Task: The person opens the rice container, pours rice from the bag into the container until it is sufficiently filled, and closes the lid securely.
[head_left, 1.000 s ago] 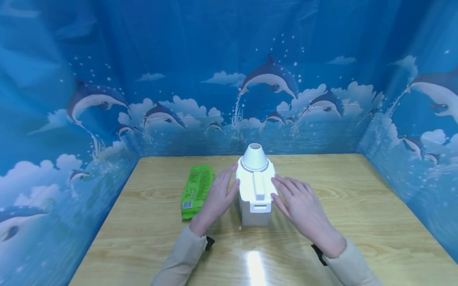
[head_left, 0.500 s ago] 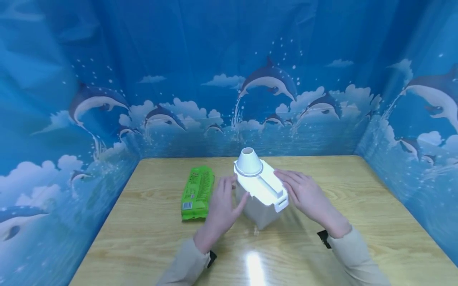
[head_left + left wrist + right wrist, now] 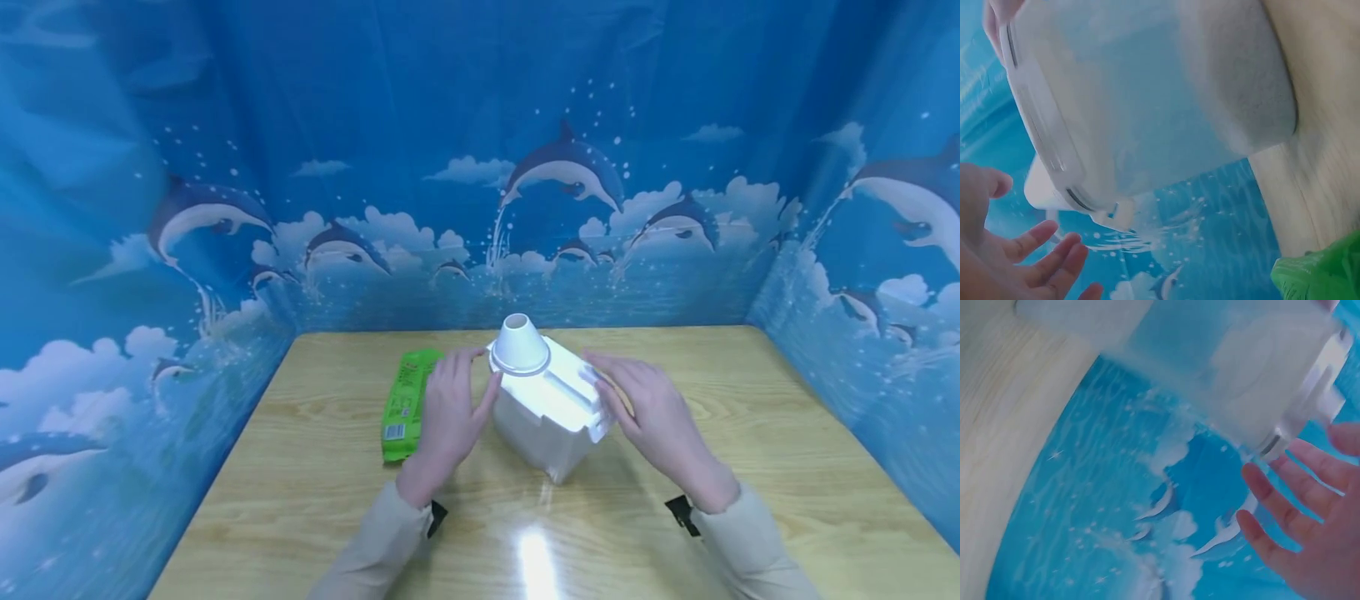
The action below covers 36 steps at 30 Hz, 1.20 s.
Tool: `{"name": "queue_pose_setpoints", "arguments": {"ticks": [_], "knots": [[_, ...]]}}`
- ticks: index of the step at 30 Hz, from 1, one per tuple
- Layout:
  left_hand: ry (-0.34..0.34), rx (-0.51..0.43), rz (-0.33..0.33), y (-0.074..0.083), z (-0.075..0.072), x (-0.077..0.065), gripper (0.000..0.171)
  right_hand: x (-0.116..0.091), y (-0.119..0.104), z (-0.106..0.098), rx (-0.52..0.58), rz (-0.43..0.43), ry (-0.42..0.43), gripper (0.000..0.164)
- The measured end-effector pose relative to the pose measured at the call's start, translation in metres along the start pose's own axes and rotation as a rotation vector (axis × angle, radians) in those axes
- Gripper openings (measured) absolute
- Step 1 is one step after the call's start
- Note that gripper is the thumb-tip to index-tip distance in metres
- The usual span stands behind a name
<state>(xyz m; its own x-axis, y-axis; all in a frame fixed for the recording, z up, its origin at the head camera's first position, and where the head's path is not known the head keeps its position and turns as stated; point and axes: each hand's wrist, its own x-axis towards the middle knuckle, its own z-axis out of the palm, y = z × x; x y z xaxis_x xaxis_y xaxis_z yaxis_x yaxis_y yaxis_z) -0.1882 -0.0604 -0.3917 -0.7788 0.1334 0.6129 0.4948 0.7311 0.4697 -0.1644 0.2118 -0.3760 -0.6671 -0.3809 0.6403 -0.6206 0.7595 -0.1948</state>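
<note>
A translucent storage box point(image 3: 536, 433) with a white lid point(image 3: 558, 387) and a white cone-shaped cap point(image 3: 520, 346) stands turned at an angle on the table. Pale granular stuff point(image 3: 1244, 69) shows in its lower part in the left wrist view. My left hand point(image 3: 450, 408) is beside the lid's left edge, fingers extended and thumb apart; in its wrist view a gap separates it from the box. At the lid's right side is my right hand point(image 3: 660, 412), fingers spread and near the handle and front clip point(image 3: 600, 427). Whether its fingertips touch the lid is unclear.
A green packet point(image 3: 401, 408) with a barcode lies left of the box, partly behind my left hand. The wooden table point(image 3: 300, 500) ends at a blue dolphin-print curtain point(image 3: 420, 283) on the back and both sides.
The box has turned, its clip end swinging to the right and its cap end shifting slightly left. My left hand has shifted a little and now covers part of the green packet.
</note>
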Motion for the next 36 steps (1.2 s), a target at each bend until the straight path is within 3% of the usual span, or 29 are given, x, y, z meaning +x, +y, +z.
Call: {"name": "queue_pose_setpoints", "arguments": {"ticks": [3, 8, 11, 15, 25, 33, 36], "knots": [[-0.068, -0.039, -0.055, -0.006, 0.003, 0.011, 0.05, -0.002, -0.012, 0.0, -0.051, -0.052, 0.052, 0.039], [-0.244, -0.152, -0.154, -0.012, 0.011, 0.018, 0.061, -0.005, -0.023, 0.003, -0.139, -0.081, 0.09, 0.046], [-0.278, -0.195, -0.18, -0.013, 0.016, 0.018, 0.062, -0.006, -0.024, 0.003, -0.146, -0.075, 0.088, 0.04], [-0.254, -0.192, -0.182, -0.012, 0.018, 0.015, 0.062, -0.004, -0.022, 0.003, -0.144, -0.065, 0.073, 0.033], [-0.167, -0.153, -0.18, -0.006, 0.011, 0.0, 0.053, 0.002, -0.006, 0.003, -0.156, -0.071, 0.06, 0.053], [0.028, -0.035, -0.129, 0.002, 0.015, -0.024, 0.043, 0.007, 0.006, 0.007, -0.183, -0.047, 0.028, 0.058], [0.085, 0.003, -0.138, 0.007, 0.017, -0.035, 0.045, 0.008, 0.008, 0.008, -0.165, -0.037, 0.011, 0.058]]}}
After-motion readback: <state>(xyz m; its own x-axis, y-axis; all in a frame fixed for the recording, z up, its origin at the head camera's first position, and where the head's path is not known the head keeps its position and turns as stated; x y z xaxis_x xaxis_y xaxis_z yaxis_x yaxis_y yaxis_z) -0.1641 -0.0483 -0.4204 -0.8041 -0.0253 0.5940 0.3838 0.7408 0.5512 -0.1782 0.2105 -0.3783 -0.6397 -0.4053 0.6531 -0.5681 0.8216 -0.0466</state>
